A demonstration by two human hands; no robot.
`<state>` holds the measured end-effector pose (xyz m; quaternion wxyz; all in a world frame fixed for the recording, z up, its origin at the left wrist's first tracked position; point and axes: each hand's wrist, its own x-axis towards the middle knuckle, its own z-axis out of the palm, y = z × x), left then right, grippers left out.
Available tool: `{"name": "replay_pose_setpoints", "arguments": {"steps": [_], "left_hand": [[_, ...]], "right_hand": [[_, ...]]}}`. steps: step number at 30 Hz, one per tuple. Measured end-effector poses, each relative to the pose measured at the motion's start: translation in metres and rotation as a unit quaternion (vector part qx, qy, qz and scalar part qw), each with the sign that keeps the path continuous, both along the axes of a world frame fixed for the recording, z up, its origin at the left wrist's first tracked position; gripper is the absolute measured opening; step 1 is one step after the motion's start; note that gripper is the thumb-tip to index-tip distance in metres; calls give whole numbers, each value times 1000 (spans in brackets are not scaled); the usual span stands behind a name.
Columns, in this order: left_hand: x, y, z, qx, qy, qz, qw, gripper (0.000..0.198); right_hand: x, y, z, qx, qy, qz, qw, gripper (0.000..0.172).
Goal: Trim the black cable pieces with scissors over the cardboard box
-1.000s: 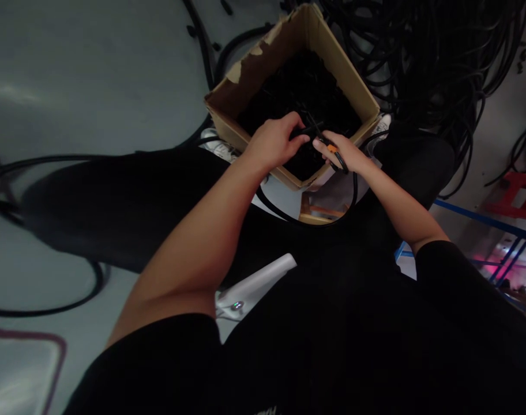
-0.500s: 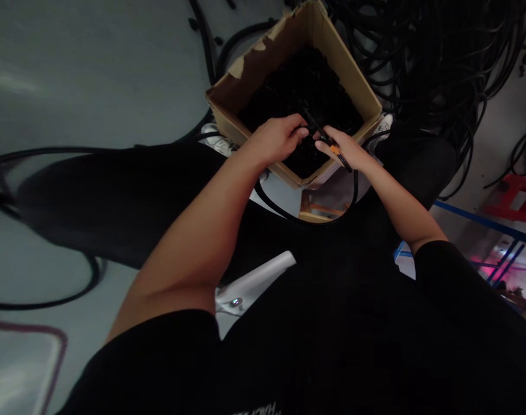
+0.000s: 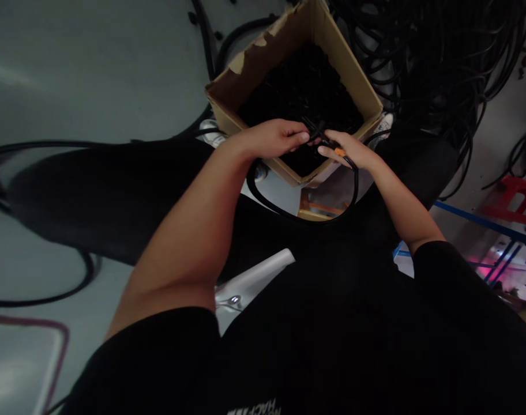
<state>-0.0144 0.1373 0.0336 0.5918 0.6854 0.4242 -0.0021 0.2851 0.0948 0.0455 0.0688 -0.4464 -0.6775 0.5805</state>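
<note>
My left hand and my right hand meet over the near corner of an open cardboard box full of small black parts. Each hand is closed on an end of a black cable that loops down between my knees. My right hand also grips a small tool with an orange part. The cable ends between my fingertips are too dark to make out.
A big tangle of black cables lies beyond and to the right of the box. More cable runs over the grey floor at left. A white object lies by my lap. Blue and red frames stand at right.
Both hands have drawn slightly nearer to me, to the box's near corner, and the cable loop below them has widened. The box stayed put.
</note>
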Motion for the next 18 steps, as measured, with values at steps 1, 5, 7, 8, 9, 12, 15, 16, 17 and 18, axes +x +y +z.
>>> {"name": "replay_pose_setpoints", "arguments": {"steps": [1, 5, 7, 8, 9, 12, 15, 16, 17, 18], "left_hand": [[-1, 1, 2, -8, -2, 0, 1000, 68], [-11, 5, 7, 3, -16, 57, 998, 88], [-14, 7, 9, 1, -6, 77, 997, 85], [-14, 7, 10, -4, 1, 79, 997, 79], [-13, 7, 10, -12, 6, 77, 997, 74], [-5, 5, 12, -30, 8, 77, 997, 64], [6, 2, 15, -40, -7, 110, 993, 60], [8, 1, 17, -40, -9, 122, 992, 59], [11, 1, 18, -40, -6, 128, 991, 60], [14, 0, 20, -39, 1, 130, 991, 61]], "right_hand": [[0, 1, 2, 6, -8, -7, 1000, 89], [3, 0, 3, -1, -27, -44, 999, 78], [5, -3, -2, -27, -25, -65, 997, 74], [6, -4, -5, -36, -24, -78, 996, 73], [7, -6, -8, -40, -22, -89, 995, 72], [8, -8, -18, -32, -16, -99, 994, 73], [6, -7, -25, -9, -21, -85, 996, 80], [5, -7, -28, -6, -22, -81, 996, 82], [4, -7, -31, -7, -19, -79, 997, 84], [2, -7, -33, -12, -15, -78, 997, 85]]}}
